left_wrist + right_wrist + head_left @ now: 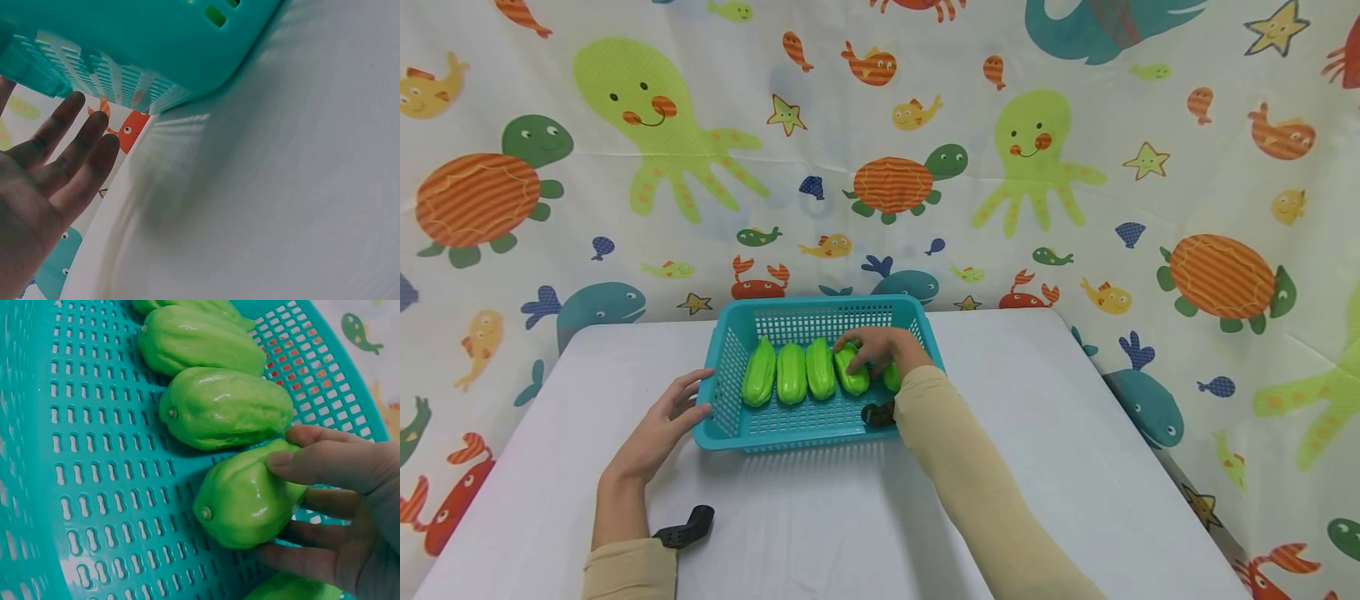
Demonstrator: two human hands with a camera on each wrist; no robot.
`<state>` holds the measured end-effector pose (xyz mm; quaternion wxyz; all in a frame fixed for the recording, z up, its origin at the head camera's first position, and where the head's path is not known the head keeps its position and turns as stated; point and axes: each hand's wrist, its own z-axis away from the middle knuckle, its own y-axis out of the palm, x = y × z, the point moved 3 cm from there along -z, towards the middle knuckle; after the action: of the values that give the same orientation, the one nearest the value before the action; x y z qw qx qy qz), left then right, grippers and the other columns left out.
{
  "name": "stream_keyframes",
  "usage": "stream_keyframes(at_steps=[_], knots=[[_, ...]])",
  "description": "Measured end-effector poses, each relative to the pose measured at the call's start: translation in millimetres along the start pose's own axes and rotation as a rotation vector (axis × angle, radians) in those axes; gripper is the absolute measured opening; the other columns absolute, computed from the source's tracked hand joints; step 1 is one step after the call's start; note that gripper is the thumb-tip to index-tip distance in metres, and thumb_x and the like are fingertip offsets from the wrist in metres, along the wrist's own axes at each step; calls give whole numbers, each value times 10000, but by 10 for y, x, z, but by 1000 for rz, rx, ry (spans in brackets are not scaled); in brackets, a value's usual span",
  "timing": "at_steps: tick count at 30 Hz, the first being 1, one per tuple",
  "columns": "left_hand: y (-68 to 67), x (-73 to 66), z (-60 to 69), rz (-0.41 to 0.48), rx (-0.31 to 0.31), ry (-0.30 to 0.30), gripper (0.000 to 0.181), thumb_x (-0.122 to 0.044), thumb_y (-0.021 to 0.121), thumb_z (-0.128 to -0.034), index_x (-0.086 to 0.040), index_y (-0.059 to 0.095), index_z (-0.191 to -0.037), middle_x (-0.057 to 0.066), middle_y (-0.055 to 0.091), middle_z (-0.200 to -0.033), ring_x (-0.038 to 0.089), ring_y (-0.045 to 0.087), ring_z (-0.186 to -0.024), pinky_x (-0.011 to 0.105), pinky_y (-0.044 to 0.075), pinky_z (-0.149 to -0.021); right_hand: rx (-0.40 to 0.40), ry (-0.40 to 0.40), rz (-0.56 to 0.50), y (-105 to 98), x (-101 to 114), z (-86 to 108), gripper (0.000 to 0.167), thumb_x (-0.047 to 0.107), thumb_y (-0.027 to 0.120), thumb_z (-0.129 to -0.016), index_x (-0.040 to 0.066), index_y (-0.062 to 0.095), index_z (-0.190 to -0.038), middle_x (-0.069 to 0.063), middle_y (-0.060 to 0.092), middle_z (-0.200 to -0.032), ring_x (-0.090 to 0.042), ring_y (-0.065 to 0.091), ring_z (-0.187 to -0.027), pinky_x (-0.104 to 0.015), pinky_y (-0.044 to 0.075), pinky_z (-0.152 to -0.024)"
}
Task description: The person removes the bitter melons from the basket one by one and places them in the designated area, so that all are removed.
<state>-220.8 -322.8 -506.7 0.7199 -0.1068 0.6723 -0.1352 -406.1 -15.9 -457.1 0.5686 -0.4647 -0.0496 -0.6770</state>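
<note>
Several glossy green, ridged chayotes lie in a row in a turquoise plastic basket (797,438). My right hand (880,346) reaches over the basket's right side and grips one chayote (247,497), the thumb on its upper side and the fingers curled round the other. That chayote rests close beside its neighbour (228,409), and part of another chayote (294,589) shows below the hand. At the basket's left end is my left hand (662,421), fingers extended and loosely spread by the rim. The left wrist view shows these fingers (78,153) beside the basket's outer wall.
A white-covered table (805,525) carries the basket near its back edge. Behind it hangs a curtain (842,108) printed with sea animals. Black wrist devices (687,529) are strapped on both arms, the right one low inside the basket.
</note>
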Motion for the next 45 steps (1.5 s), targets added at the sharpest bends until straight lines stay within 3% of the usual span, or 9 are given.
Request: stream_keyframes(at_steps=[9,16,21,28,35,45], knots=[[0,-24,10,3,5,-4,647,-390,553,-989,-313,233,-1546,236,143,-1594,515,115,-1434,797,177,-1000,-49,3,-47,-45,21,49,552,117,707,-899,171,515,-1414,-166,253,-1574,-348,378,-1373,-464,541,-905],[-21,-7,12,3,7,3,643,-377,546,-995,-308,227,-1548,232,132,-1597,514,108,-1435,796,178,-1000,-141,-146,27,-189,198,170,505,232,695,-920,170,529,-1393,-148,291,-1566,-321,345,-1403,-485,538,-900],[-29,2,3,-7,4,5,649,-389,544,-993,-311,221,-1550,234,131,-1598,515,106,-1435,797,180,-998,-196,-215,-46,-299,313,240,478,223,706,-913,168,559,-1364,-138,321,-1550,-317,379,-1379,-461,555,-860],[-26,-15,-10,-16,7,10,655,-394,545,-993,-302,217,-1552,246,143,-1590,521,120,-1429,787,193,-1005,-337,-316,-117,-406,418,417,422,248,735,-891,185,617,-1291,-101,401,-1490,-283,452,-1304,-430,581,-796],[-22,-68,-23,-21,11,5,662,-409,546,-989,-299,218,-1553,247,131,-1593,525,116,-1429,790,189,-1002,-424,-340,-182,-440,391,636,397,276,705,-915,195,610,-1292,-81,391,-1499,-253,516,-1246,-376,584,-793],[-21,-32,-31,-20,17,5,659,-401,539,-995,-304,206,-1556,248,132,-1592,525,112,-1429,788,191,-1003,-488,-415,-205,-508,219,904,429,345,673,-930,236,570,-1332,-17,449,-1447,-241,574,-1141,-416,557,-813]])
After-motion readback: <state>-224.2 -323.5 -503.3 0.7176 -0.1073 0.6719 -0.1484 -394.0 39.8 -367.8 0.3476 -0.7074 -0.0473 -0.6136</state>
